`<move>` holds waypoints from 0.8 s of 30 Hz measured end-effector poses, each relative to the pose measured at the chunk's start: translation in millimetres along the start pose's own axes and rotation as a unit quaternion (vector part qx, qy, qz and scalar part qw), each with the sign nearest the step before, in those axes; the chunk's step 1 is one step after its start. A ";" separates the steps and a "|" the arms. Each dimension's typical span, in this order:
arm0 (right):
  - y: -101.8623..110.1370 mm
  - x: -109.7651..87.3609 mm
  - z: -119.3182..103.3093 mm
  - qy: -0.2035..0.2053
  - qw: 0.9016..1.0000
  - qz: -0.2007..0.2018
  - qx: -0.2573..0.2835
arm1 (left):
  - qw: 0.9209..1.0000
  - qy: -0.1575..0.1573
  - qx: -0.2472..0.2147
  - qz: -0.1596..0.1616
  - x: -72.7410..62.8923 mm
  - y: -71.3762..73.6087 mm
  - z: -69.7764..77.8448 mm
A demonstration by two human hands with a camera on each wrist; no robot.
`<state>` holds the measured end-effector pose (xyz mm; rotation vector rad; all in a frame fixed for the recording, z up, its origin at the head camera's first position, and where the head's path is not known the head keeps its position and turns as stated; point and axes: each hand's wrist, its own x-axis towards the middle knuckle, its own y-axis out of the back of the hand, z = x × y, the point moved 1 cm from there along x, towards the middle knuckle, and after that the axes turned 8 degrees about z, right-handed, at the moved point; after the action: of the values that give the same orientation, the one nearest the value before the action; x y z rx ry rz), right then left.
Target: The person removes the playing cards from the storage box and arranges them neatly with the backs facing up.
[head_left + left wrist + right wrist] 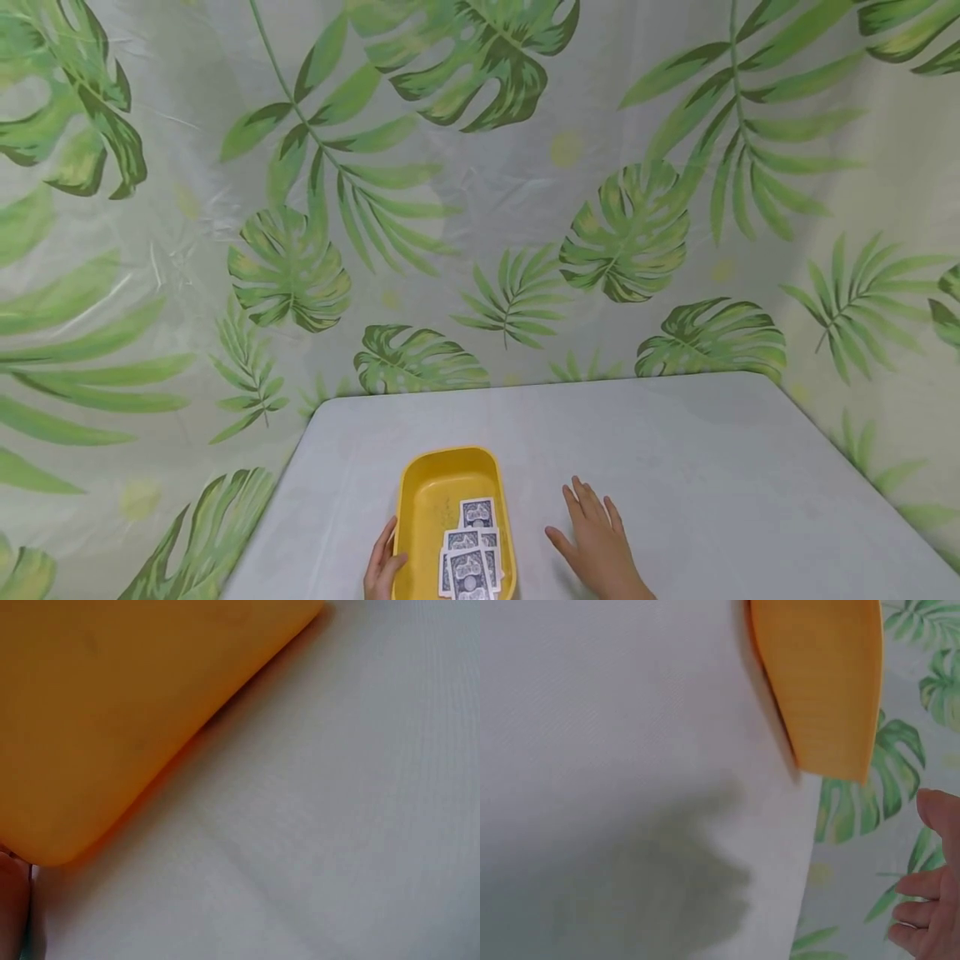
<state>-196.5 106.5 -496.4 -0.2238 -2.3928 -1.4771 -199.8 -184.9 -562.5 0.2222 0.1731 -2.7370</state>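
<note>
A yellow plastic tray (429,500) with raised sides stands on the table, left of the middle. Several playing cards (471,575) lie overlapped inside it, their blue patterned backs up, toward its near right side. My left hand (382,560) grips the tray's left side, thumb over the rim and fingers along the outer wall. In the left wrist view, the tray's wall (127,712) fills the upper left, with a bit of that hand at the edge. To the right of the tray, my right hand (597,542) is held over the table with fingers extended, holding nothing.
A white cloth covers the table (712,467), which has rounded far corners. Behind it and at both sides hangs a pale curtain (510,208) printed with green leaves. In the right wrist view, the right hand's shadow falls on the cloth (615,697).
</note>
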 end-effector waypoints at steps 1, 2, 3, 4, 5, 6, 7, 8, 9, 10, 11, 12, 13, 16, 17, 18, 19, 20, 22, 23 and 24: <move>-1.0 1.7 -3.6 0.001 1.000 -0.003 -0.003 | 1.000 0.002 0.001 0.003 -0.1 -0.2 0.0; -2.3 3.6 -7.1 0.001 1.000 -0.007 -0.007 | 1.000 0.004 0.001 0.005 -0.1 -0.6 0.1; -3.8 5.3 -10.5 0.003 1.000 -0.009 -0.012 | 1.000 0.001 0.000 0.005 -0.4 -0.4 0.0; -5.0 6.7 -14.0 0.005 1.000 -0.013 -0.014 | 1.000 0.000 0.000 0.003 -0.6 -0.3 0.0; -6.6 8.0 -17.2 0.008 1.000 -0.017 -0.015 | 1.000 -0.001 -0.001 0.003 -0.8 -0.2 0.2; -8.0 8.9 -20.4 0.012 1.000 -0.019 -0.015 | 1.000 0.000 -0.003 0.004 -1.2 -0.1 0.3; -9.7 9.5 -23.4 0.016 1.000 -0.019 -0.015 | 1.000 -0.001 -0.004 0.003 -1.7 0.1 0.4; -11.1 10.0 -26.5 0.021 1.000 -0.018 -0.011 | 1.000 -0.001 -0.005 0.001 -2.0 0.2 0.4; -12.8 10.4 -29.7 0.026 1.000 -0.016 -0.008 | 1.000 -0.002 -0.006 0.001 -2.4 0.4 0.6; -14.8 10.9 -32.8 0.029 0.999 -0.016 -0.003 | 1.000 0.001 -0.008 0.003 -2.7 0.2 0.6; -16.3 11.2 -36.0 0.033 0.999 -0.018 0.000 | 1.000 0.001 -0.008 0.004 -3.0 0.1 0.6; -17.8 11.5 -39.1 0.037 0.999 -0.019 0.004 | 1.000 0.000 -0.007 0.003 -3.2 0.2 0.6; -19.5 11.9 -42.2 0.040 0.999 -0.023 0.011 | 1.000 0.002 -0.006 0.004 -3.4 0.0 0.7; -25.8 12.5 -50.8 0.054 0.998 -0.035 0.014 | 1.000 0.008 -0.003 0.011 -3.3 -0.8 1.1; -28.2 12.2 -53.2 0.059 0.997 -0.038 0.016 | 1.000 0.010 -0.002 0.012 -3.2 -1.1 1.0; -30.8 11.8 -55.4 0.067 0.997 -0.038 0.016 | 1.000 0.013 -0.001 0.013 -3.2 -1.4 1.0; -33.6 11.3 -57.3 0.074 0.996 -0.040 0.015 | 1.000 0.015 0.000 0.016 -3.2 -1.8 1.0; -36.8 10.6 -59.0 0.082 0.996 -0.043 0.010 | 1.000 0.015 0.000 0.017 -3.1 -2.0 0.8; -42.6 8.9 -62.1 0.092 0.994 -0.053 0.009 | 1.000 0.013 0.001 0.018 -3.1 -2.4 1.0; -45.5 8.4 -63.5 0.097 0.993 -0.061 0.009 | 1.000 0.011 0.001 0.019 -3.1 -2.5 1.3; -48.1 8.0 -64.8 0.101 0.992 -0.070 0.010 | 1.000 0.009 0.002 0.020 -3.2 -2.5 1.8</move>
<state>-206.2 26.7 -507.2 0.0965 -2.2988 -1.4588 -198.1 -181.6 -560.0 0.2486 0.1652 -2.6962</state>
